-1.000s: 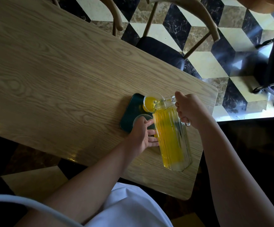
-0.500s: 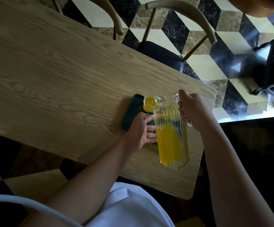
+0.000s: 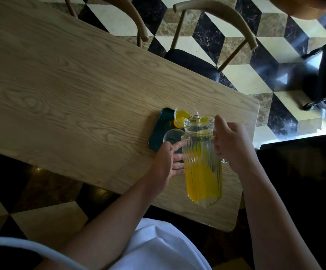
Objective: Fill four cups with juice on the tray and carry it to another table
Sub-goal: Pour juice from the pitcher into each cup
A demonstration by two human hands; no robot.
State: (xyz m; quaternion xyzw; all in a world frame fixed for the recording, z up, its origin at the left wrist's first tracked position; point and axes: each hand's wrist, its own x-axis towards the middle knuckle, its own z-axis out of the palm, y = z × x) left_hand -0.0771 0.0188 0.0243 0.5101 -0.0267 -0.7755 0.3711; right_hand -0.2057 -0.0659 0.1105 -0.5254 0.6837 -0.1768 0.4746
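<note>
where ribbed glass pitcher (image 3: 202, 168) hangs: round clear cups (image 3: 172, 136), dark tray (image 3: 161, 123)

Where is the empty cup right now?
The empty cup stands on the dark green tray, just beyond the left hand, beside the juice pitcher.

No readable text anywhere.

The ribbed glass pitcher (image 3: 202, 162), the clear cups (image 3: 185, 117) on the dark green tray (image 3: 160, 129), and the wood-grain desk (image 3: 70, 84) carry no label, brand, number or sign that can be made out; the patterned floor (image 3: 236, 36) and the chairs (image 3: 212, 14) beyond the desk show none either.
</note>
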